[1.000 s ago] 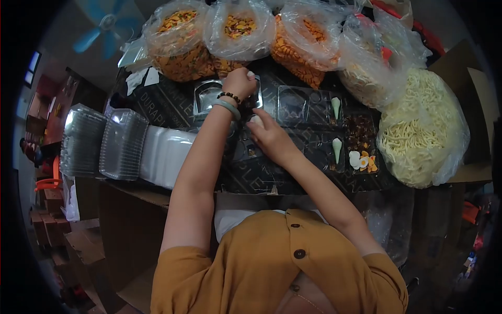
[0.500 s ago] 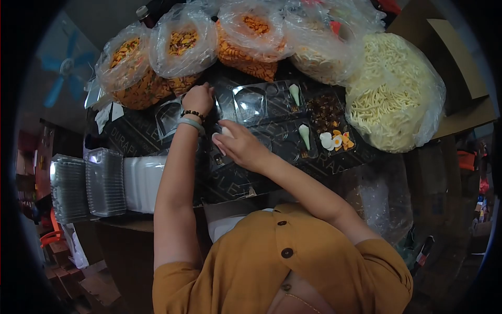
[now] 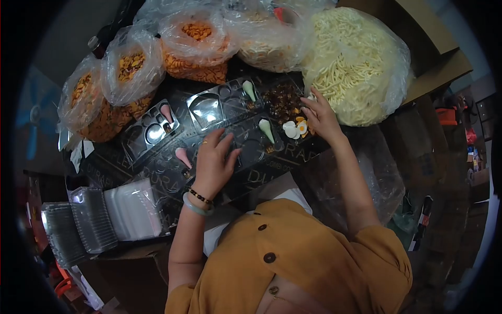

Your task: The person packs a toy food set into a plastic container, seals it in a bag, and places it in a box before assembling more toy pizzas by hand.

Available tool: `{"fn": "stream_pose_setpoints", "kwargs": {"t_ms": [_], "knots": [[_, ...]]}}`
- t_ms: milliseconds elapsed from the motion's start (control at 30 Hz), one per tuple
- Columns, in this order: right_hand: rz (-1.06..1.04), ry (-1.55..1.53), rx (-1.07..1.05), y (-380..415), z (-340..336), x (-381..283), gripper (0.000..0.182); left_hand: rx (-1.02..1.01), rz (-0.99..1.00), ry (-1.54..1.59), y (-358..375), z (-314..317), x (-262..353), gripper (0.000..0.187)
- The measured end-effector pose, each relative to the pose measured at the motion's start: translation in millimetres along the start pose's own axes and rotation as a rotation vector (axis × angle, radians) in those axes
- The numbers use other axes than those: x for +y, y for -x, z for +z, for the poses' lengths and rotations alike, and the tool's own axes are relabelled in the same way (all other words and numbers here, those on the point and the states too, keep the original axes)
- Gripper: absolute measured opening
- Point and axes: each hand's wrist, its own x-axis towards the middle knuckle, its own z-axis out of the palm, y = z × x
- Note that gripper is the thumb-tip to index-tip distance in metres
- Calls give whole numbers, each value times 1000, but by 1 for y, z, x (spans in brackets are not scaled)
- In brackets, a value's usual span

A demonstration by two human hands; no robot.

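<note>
Head view, and straight to the lettering: the black sheet [image 3: 112, 172] on the counter carries outlined capitals, "DURA" readable left of the left hand [image 3: 215, 153], with "DURA" and part of a P again below the right hand [image 3: 322, 116]; smaller print is too blurred to read. The left hand is loose, fingers parted, above the near trays, nothing visible in its grip. The right hand is at the far edge of the brown pieces [image 3: 280, 102], fingers apart; whether that grip has anything, I cannot tell.

Now the changes! Half a second ago both hands were close together over the left-hand trays; the right has swung across to the pile, the left has dropped back nearer the body, and the whole view has turned. Two pink teardrop pieces [image 3: 182, 156] now show, one just left of the left grip, one farther up in a clear tray [image 3: 151, 135]. Two pale green teardrop pieces [image 3: 266, 130] lie between the grips, as before. Just left of the right grip, fried-egg pieces [image 3: 301, 127] lie beside white rounds. Beyond it sits a bag of pale yellow sticks [image 3: 348, 68]; left of the left grip, ribbed clear plastic containers [image 3: 94, 222] stand stacked.
</note>
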Motion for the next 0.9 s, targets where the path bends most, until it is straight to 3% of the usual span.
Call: {"fn": "stream_pose_setpoints", "kwargs": {"t_ms": [33,100,167,233,400,633,733,800,833,900], "knots": [[2,1,0,4,-7,-13,25,-2,0,2,-1,5,6,33],[-142,398,-64,14,-17,-36,23,-22,-60,144,-2,17,21,27],[-96,435,-95,25,-10,-33,22,28,19,107,-17,37,35,21],[-53,474,-119,32,-1,-28,21,-86,120,230,-35,61,47,18],[153,259,31,41,14,-19,17,-277,214,-151,-72,127,60,12],[305,-218,101,47,15,10,14,-347,247,-167,-82,136,66,10],[436,-403,79,47,9,8,12,-243,140,-69,-80,127,65,11],[433,-608,138,47,6,5,10,-158,-223,446,-77,116,65,16],[388,-558,193,46,8,8,8,-152,-227,433,-76,113,61,16],[387,-620,248,45,10,-1,8,-118,-675,1337,-72,105,52,23]]}}
